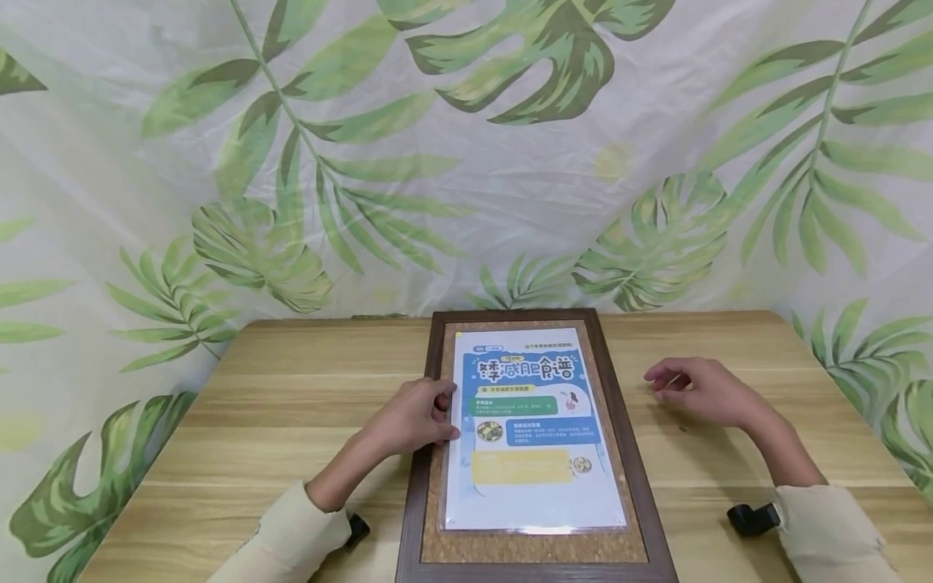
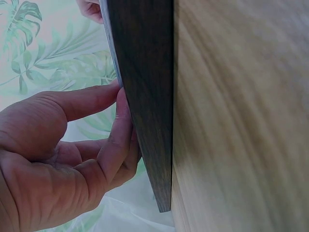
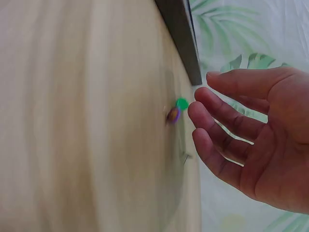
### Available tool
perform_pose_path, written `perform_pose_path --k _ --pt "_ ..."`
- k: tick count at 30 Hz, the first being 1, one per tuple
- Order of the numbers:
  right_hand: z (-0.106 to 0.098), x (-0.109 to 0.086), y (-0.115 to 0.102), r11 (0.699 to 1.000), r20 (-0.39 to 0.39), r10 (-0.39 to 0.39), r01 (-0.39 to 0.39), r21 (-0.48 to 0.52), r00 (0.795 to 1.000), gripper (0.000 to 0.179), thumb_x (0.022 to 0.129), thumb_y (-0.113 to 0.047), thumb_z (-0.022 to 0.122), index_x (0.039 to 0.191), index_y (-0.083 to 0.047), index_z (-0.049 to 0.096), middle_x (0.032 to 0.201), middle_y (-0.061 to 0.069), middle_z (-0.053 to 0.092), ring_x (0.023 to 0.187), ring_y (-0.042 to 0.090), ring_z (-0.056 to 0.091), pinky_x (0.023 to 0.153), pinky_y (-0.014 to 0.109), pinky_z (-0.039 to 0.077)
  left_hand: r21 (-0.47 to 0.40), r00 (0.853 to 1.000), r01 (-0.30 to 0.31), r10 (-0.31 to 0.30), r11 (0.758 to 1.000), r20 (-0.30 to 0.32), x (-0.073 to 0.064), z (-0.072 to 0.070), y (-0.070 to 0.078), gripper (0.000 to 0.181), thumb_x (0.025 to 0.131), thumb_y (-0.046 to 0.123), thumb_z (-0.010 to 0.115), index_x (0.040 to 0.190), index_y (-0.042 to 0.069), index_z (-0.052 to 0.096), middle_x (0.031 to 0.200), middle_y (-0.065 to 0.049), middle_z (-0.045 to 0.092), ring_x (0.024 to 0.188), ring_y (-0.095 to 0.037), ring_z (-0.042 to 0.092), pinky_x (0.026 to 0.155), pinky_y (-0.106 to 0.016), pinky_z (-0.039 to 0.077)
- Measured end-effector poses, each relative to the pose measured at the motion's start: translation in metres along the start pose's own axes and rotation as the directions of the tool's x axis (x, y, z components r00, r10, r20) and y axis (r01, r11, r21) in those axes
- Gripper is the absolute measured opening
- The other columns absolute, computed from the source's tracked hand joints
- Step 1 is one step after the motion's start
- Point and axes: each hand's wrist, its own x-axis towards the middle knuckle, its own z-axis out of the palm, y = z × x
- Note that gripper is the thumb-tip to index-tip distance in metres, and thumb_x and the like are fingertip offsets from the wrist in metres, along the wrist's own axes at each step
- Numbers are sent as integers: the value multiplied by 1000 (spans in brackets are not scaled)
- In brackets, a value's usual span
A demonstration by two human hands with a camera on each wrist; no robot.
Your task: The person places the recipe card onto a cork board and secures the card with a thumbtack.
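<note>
A framed corkboard (image 1: pixel 535 549) with a dark brown wooden frame lies on the table, and a printed sheet (image 1: pixel 535 510) with a glossy edge lies on its cork. A small yellow pin (image 1: pixel 459 334) sits at the sheet's upper left corner. My left hand (image 1: pixel 415 414) touches the sheet's left edge with thumb and fingertips, the fingers slightly bent. To the right of the board, my right hand (image 1: pixel 700 390) hovers over the table with loosely bent fingers and holds nothing. Close to its fingertips in the right wrist view are a green pin (image 3: pixel 182 104) and a blurred purple-and-orange piece (image 3: pixel 173 115).
The wood-grain table (image 1: pixel 291 389) extends on both sides of the board. Behind it hangs a pale cloth (image 1: pixel 510 202) with green leaf prints. A thin metallic piece (image 3: pixel 186 157) lies near the pins. Each sleeve has a black wrist camera (image 1: pixel 754 519) beside it.
</note>
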Motion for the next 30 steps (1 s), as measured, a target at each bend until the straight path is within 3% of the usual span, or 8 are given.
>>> perform_pose_path --k 11,19,30 --pt "-3 -21 14 998 -9 -8 7 -57 1000 20 94 -4 78 114 -5 77 101 0 77 90 8 68 77 24 58 -9 1000 10 -10 1000 -1 0 -1 -2 67 85 -5 87 146 -9 59 107 -12 64 79 -12 66 61 -26 60" --pt "-2 -30 15 1000 30 -19 20 -8 999 23 89 -4 83 111 -7 78 99 -3 75 85 -2 62 73 22 56 -11 1000 -7 7 1000 1 -1 0 -4 66 85 -5 87 145 -10 59 107 -12 64 76 -12 66 60 -27 59" --pt "2 -35 20 992 99 -77 66 108 992 25 88 3 82 111 -3 77 98 5 75 85 8 67 73 23 59 -1 1000 -22 22 1000 6 2 1 -5 66 85 -4 87 145 -10 59 107 -12 64 77 -11 66 60 -26 59"
